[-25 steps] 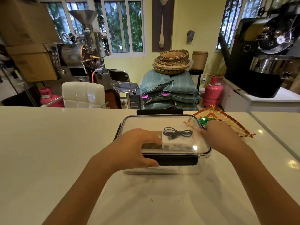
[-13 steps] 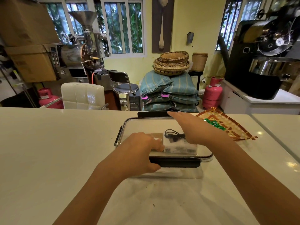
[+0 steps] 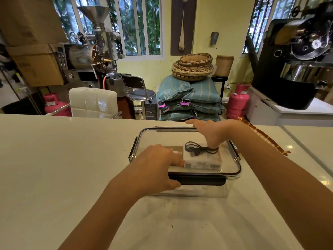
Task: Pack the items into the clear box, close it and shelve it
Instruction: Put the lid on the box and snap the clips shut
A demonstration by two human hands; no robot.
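Note:
The clear box [image 3: 207, 191] stands on the white counter with its transparent lid [image 3: 158, 138] on top. Through the lid I see a coiled black cable [image 3: 196, 150] lying on a white packet [image 3: 201, 162] and a brown flat item beside it. My left hand [image 3: 155, 168] grips the box's near left edge, fingers on the lid and thumb by the black front latch [image 3: 203, 179]. My right hand [image 3: 210, 132] reaches across the lid, fingers stretched flat over the far latch [image 3: 171, 127] at the back edge.
A woven tray [image 3: 266, 138] lies on the counter [image 3: 54, 168] just right of the box, partly behind my right forearm. A seam [image 3: 306, 150] splits off a second counter at the right. Behind the counter are a white chair, stacked sacks and roasting machines.
My right hand has left the lid's right side and travelled across to the far edge. My left hand has stayed on the near left edge.

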